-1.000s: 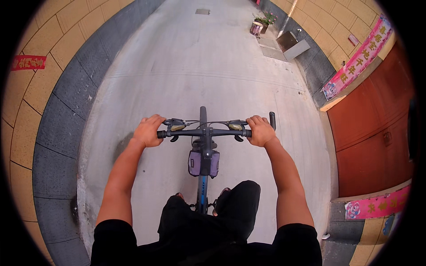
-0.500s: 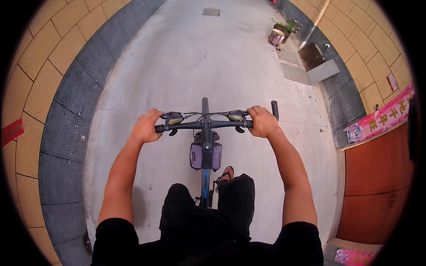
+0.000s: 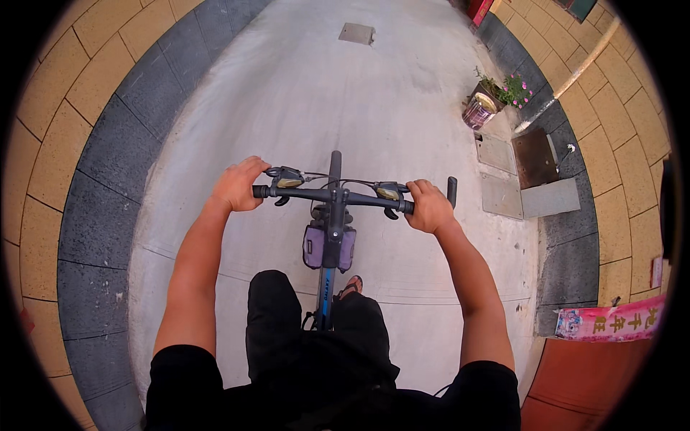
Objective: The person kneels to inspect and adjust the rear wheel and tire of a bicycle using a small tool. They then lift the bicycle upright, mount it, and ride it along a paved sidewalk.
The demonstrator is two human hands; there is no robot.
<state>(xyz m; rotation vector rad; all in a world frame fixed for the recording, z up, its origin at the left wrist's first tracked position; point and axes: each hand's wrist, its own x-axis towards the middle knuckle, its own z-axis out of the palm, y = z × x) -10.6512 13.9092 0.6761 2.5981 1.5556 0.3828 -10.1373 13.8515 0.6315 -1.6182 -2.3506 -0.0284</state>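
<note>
I am riding a bicycle with a blue and black frame (image 3: 325, 291). My left hand (image 3: 238, 185) is closed round the left grip of the black handlebar (image 3: 305, 193). Round the right grip, my right hand (image 3: 430, 206) is wrapped, beside an upright bar end (image 3: 452, 192). Brake levers and shifters sit just inward of both hands, with cables looping between them. A purple bag (image 3: 314, 246) hangs on both sides of the frame behind the stem. My sandalled foot (image 3: 351, 287) shows by the frame on the right; the other foot is hidden.
A pale concrete lane (image 3: 287, 93) runs ahead between tiled walls with dark grey bases. Along the right stand a paint bucket (image 3: 479, 111), a flowering plant (image 3: 515, 90) and an open metal box (image 3: 550, 199). A square cover (image 3: 356, 33) lies ahead. A red door (image 3: 575, 373) is at right.
The bicycle has rolled forward, so the bucket, metal box and door have slid nearer and down the view. The handlebar has tilted slightly, right end lower. My legs have shifted with pedalling.
</note>
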